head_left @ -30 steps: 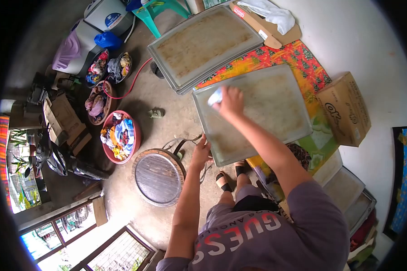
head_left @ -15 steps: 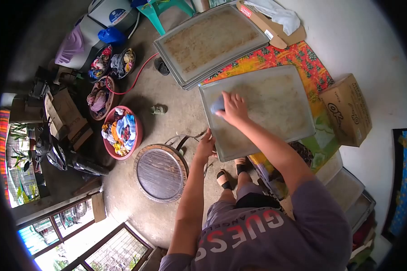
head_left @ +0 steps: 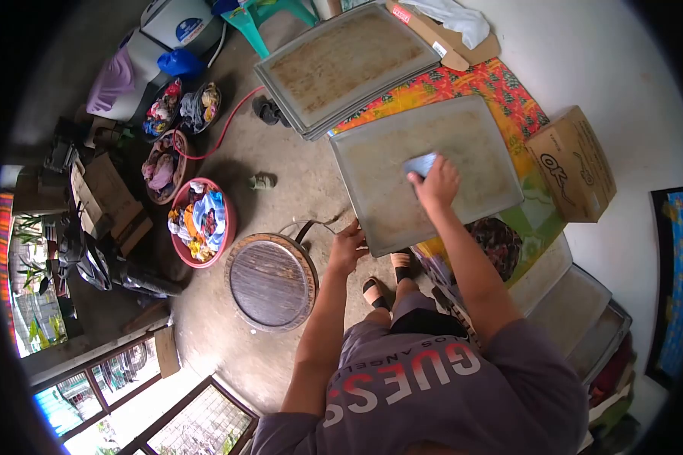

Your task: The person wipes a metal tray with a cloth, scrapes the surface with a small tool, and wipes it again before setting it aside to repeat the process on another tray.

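Note:
A grey metal tray lies on a table with a colourful cloth, its near left corner beyond the edge. My right hand presses a folded bluish cloth onto the middle of the tray. At the near left corner, my left hand grips the tray's edge with curled fingers. Behind it rests a stack of similar trays with brownish stains on the top one.
An open cardboard piece and a cardboard box stand by the wall. A round wooden stool is at the left, near a pink basin of clothes. More trays lie at the right.
My right hand has moved with the cloth from the tray's left part to its middle. My left hand stays at the corner. The view has shifted slightly.

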A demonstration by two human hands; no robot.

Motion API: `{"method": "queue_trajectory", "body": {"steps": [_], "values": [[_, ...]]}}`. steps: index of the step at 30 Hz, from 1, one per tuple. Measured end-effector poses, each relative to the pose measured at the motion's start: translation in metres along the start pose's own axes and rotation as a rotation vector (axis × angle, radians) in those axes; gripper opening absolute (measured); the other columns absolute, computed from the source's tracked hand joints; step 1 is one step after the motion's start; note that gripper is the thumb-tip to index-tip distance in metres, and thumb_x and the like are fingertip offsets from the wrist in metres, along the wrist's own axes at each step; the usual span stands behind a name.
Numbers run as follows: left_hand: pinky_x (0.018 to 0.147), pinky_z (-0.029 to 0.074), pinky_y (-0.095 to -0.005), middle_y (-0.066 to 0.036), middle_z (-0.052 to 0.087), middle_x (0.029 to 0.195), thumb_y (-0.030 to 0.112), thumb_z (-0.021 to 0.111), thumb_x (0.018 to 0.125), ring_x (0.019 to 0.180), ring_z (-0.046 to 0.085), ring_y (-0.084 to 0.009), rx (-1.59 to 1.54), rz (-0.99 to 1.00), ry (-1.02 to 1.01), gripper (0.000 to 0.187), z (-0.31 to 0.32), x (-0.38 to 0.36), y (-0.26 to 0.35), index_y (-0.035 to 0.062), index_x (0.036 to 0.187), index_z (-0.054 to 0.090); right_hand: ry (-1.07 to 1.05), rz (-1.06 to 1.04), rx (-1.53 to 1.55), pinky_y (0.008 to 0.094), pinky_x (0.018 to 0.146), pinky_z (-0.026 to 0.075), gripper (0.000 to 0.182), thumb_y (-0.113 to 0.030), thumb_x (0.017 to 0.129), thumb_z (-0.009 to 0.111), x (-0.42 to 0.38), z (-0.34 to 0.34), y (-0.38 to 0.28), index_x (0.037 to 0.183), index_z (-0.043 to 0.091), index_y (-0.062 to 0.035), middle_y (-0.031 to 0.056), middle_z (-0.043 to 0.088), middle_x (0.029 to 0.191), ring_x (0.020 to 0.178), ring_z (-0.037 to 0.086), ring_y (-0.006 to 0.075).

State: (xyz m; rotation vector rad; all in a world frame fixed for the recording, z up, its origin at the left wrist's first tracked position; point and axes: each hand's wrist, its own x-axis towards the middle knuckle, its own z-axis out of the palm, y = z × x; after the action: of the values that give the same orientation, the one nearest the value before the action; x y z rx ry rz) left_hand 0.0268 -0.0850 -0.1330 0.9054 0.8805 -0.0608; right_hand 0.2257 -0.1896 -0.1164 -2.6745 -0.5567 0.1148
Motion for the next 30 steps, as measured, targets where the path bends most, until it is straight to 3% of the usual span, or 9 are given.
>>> {"method": "queue_trajectory", "body": {"steps": [3, 7, 8, 12, 13, 18, 21, 29, 30], "values": [[0.071, 0.051, -0.0312, -0.004, 0.063, 0.103, 0.009, 0.049, 0.096, 0.083, 0.062, -0.0157, -0.028, -0.017, -0.019, 0.053, 0.0, 0.005, -0.006, 0.0071, 0.147, 0.035, 0.078, -0.285, -0.136, 0.045, 0.088, 0.04, 0.074, -0.044, 0.067, 0.081, -0.048, 0.002, -0.017, 0.123, 0.049, -0.0079, 0.0124, 0.059, 0.106, 0.101, 0.056, 0.0292], [0.07, 0.051, -0.031, -0.004, 0.063, 0.104, 0.01, 0.047, 0.097, 0.083, 0.061, -0.0164, -0.022, -0.014, -0.03, 0.048, 0.002, 0.001, 0.0, 0.0075, 0.145, 0.038, 0.043, 0.126, -0.023, 0.0479, 0.087, 0.04, 0.078, -0.045, 0.067, 0.081, -0.015, -0.021, 0.015, 0.127, 0.047, -0.0082, 0.0142, 0.058, 0.109, 0.104, 0.055, 0.0314], [0.07, 0.051, -0.0309, -0.004, 0.063, 0.104, 0.01, 0.047, 0.098, 0.082, 0.061, -0.0162, -0.01, -0.009, -0.028, 0.047, 0.003, -0.001, 0.002, 0.0075, 0.144, 0.039, 0.189, 0.103, -0.027, 0.0492, 0.087, 0.041, 0.079, -0.045, 0.066, 0.08, -0.008, -0.008, 0.042, 0.128, 0.047, -0.0086, 0.0141, 0.058, 0.106, 0.102, 0.056, 0.0324], [0.067, 0.051, -0.0294, -0.003, 0.064, 0.1, 0.011, 0.048, 0.097, 0.08, 0.062, -0.015, 0.015, -0.031, -0.01, 0.048, 0.007, -0.001, -0.002, 0.0086, 0.144, 0.039, 0.169, -0.25, -0.161, 0.0479, 0.087, 0.042, 0.079, -0.045, 0.066, 0.08, -0.073, 0.006, 0.005, 0.127, 0.047, -0.008, 0.015, 0.058, 0.107, 0.102, 0.056, 0.0318], [0.067, 0.051, -0.0292, -0.003, 0.064, 0.098, 0.012, 0.048, 0.097, 0.079, 0.062, -0.0147, 0.031, -0.029, -0.037, 0.048, 0.003, 0.001, -0.001, 0.0087, 0.144, 0.039, -0.015, -0.177, -0.089, 0.0476, 0.088, 0.041, 0.079, -0.045, 0.067, 0.079, -0.081, -0.003, -0.004, 0.129, 0.047, -0.0078, 0.0163, 0.058, 0.11, 0.104, 0.055, 0.0326], [0.067, 0.05, -0.0283, -0.003, 0.065, 0.095, 0.013, 0.05, 0.096, 0.079, 0.062, -0.0135, 0.048, -0.004, -0.065, 0.052, -0.001, 0.003, -0.003, 0.0089, 0.146, 0.037, 0.145, 0.199, -0.05, 0.0459, 0.096, 0.039, 0.082, -0.046, 0.067, 0.08, -0.033, -0.022, 0.043, 0.13, 0.046, -0.0062, 0.0174, 0.057, 0.116, 0.11, 0.053, 0.0349], [0.066, 0.051, -0.0279, -0.003, 0.065, 0.096, 0.012, 0.051, 0.096, 0.078, 0.062, -0.0132, 0.06, -0.031, -0.039, 0.053, 0.006, 0.003, -0.003, 0.0088, 0.147, 0.034, 0.0, -0.032, -0.047, 0.0467, 0.098, 0.037, 0.081, -0.046, 0.068, 0.079, -0.081, 0.004, -0.007, 0.128, 0.046, -0.0045, 0.0178, 0.056, 0.118, 0.112, 0.052, 0.0353], [0.066, 0.051, -0.0277, -0.004, 0.066, 0.096, 0.012, 0.05, 0.097, 0.078, 0.063, -0.0146, 0.081, -0.007, -0.088, 0.061, -0.004, 0.01, -0.007, 0.0097, 0.151, 0.024, 0.292, 0.294, -0.046, 0.0491, 0.083, 0.045, 0.069, -0.038, 0.068, 0.079, -0.031, -0.033, 0.072, 0.117, 0.049, -0.0004, 0.0162, 0.059, 0.104, 0.1, 0.056, 0.0357], [0.066, 0.051, -0.0276, -0.005, 0.066, 0.096, 0.012, 0.05, 0.097, 0.078, 0.063, -0.0148, 0.078, -0.011, -0.092, 0.061, -0.002, 0.01, -0.004, 0.0099, 0.151, 0.023, 0.162, 0.249, 0.002, 0.0483, 0.085, 0.045, 0.07, -0.037, 0.068, 0.079, -0.04, -0.036, 0.054, 0.119, 0.048, -0.0001, 0.0173, 0.059, 0.106, 0.102, 0.056, 0.0354]]}}
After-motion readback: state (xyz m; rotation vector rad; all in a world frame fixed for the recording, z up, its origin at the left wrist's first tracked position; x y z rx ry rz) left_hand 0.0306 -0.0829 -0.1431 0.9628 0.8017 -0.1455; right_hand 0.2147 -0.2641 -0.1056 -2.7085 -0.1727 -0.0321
